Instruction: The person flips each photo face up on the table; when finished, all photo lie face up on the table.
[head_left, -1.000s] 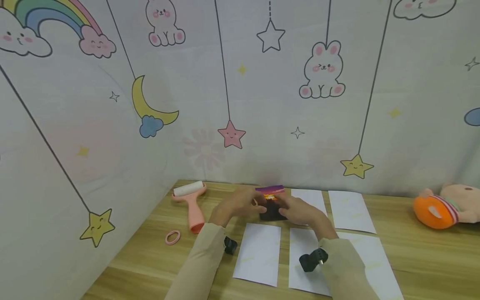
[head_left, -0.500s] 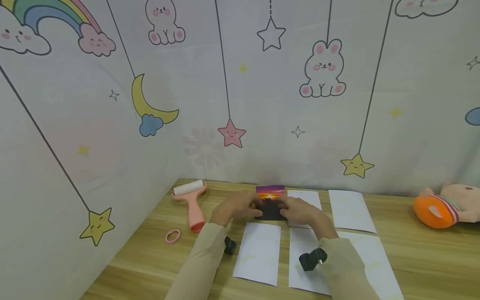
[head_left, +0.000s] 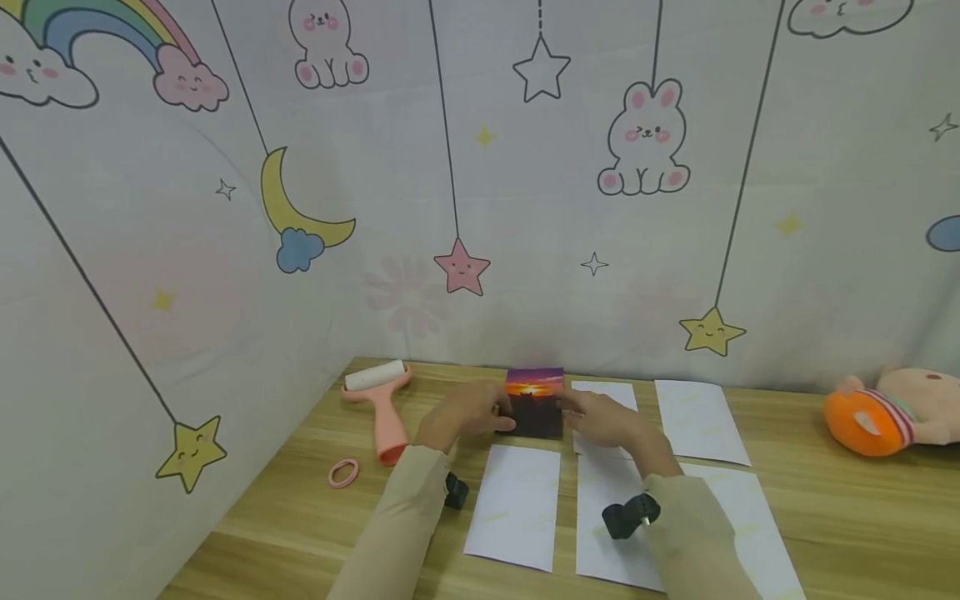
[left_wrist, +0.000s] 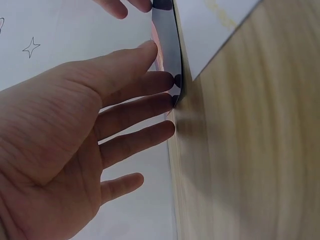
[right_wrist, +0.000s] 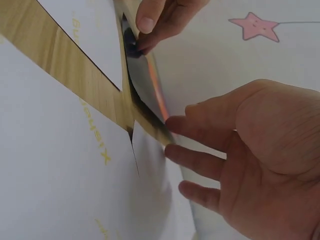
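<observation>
A glossy sunset photo (head_left: 534, 412), purple and orange above a dark lower half, lies near the back edge of the table. Its surface bows slightly in the wrist views. My left hand (head_left: 467, 412) is at its left side, fingers extended and two fingertips touching the photo (left_wrist: 169, 47) in the left wrist view. On the opposite side is my right hand (head_left: 603, 419), with relaxed, spread fingers. In the right wrist view, a fingertip of the right hand (right_wrist: 270, 150) is right at the end of the photo (right_wrist: 142, 75).
White sheets with faint yellow print surround the photo: a front-left sheet (head_left: 513, 508), a back-right sheet (head_left: 701, 421) and several others. A pink-handled roller (head_left: 386, 421) and pink ring (head_left: 343, 473) lie left. A plush toy (head_left: 873, 421) sits far right, a patterned wall backdrop (head_left: 525, 208) behind.
The photo has straightened, shifted slightly left and shows more between the hands. The white sheet beneath my right hand has slid a little left. My hands have moved slightly apart.
</observation>
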